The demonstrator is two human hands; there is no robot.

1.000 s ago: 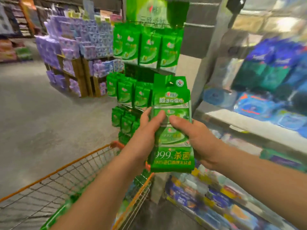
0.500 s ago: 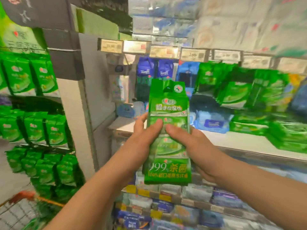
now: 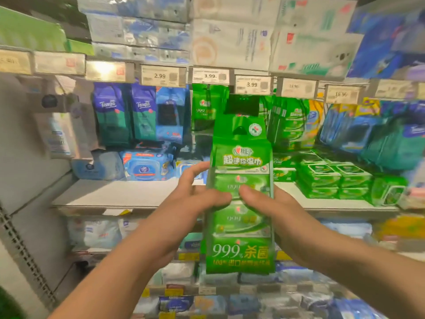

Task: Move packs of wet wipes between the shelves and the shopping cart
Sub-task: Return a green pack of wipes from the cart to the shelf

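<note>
In front of the white shelf [image 3: 119, 194], the left hand [image 3: 184, 203] pinches the left edge of the tall green soft-plastic hanging pack of wet wipes [image 3: 240, 194], thumb across its face; the right hand [image 3: 273, 210] grips the right edge likewise. Held upright, it looks light, floppy and slick, best held mid-body at both sides

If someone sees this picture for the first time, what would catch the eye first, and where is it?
First, the tall green pack of wet wipes held upright in the centre, with the left hand and right hand gripping its sides. Behind it, at the right of the shelf, lie stacked green packs. Above the shelf runs a row of price tags.
</note>
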